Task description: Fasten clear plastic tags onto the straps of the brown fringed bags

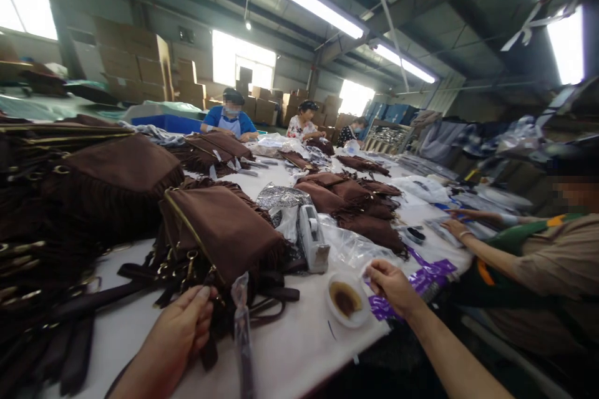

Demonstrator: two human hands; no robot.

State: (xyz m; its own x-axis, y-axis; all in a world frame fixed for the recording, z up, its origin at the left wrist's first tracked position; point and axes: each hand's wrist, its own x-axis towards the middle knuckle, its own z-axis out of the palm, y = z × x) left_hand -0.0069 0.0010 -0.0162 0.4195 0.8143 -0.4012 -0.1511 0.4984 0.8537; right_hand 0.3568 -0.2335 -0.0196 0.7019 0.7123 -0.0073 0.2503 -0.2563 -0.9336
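My left hand [185,321] is closed, thumb against fingers, at the metal fittings along the zipped edge of a brown fringed bag [229,224]. Exactly which part it grips is hidden. Beside that hand, a strap wrapped in clear plastic [242,330] hangs down the front of the bag. My right hand [393,287] pinches something small and whitish that I cannot make out. It hovers just right of a white bowl [362,318] with a brown stain or liquid inside. Behind the bowl stands a grey-white tape dispenser [311,240].
More brown fringed bags [121,168] are heaped at left, others [350,193] mid-table. Purple printed plastic [430,277] lies at the right edge of the white table [299,349]. A co-worker's hands [458,227] are at the right; several people sit across.
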